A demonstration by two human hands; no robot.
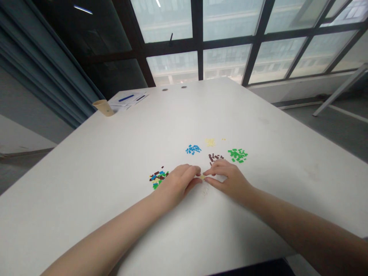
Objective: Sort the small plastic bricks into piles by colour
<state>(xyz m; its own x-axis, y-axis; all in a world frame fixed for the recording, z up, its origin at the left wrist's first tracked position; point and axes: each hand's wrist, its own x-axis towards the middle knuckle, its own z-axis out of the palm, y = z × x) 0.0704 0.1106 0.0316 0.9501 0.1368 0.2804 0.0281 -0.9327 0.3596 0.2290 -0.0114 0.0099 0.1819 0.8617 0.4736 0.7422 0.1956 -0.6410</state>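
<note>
My left hand point(178, 181) and my right hand point(228, 179) meet fingertip to fingertip on the white table point(115, 161). Both pinch a tiny pale yellow piece point(202, 177) between them. A few more pale yellow pieces point(205, 190) lie just below the fingertips. A mixed pile of small coloured pieces point(158, 178) sits by my left hand. Farther back lie sorted heaps: blue pieces point(193, 149), yellow pieces point(210, 142), dark brown pieces point(215, 157) and green pieces point(238, 155).
A paper cup point(103, 107) stands at the table's far left, with papers and a blue pen point(128, 99) behind it. Large windows point(224, 38) and a dark curtain point(48, 65) back the table. A white slanted bar point(340, 90) stands at the right.
</note>
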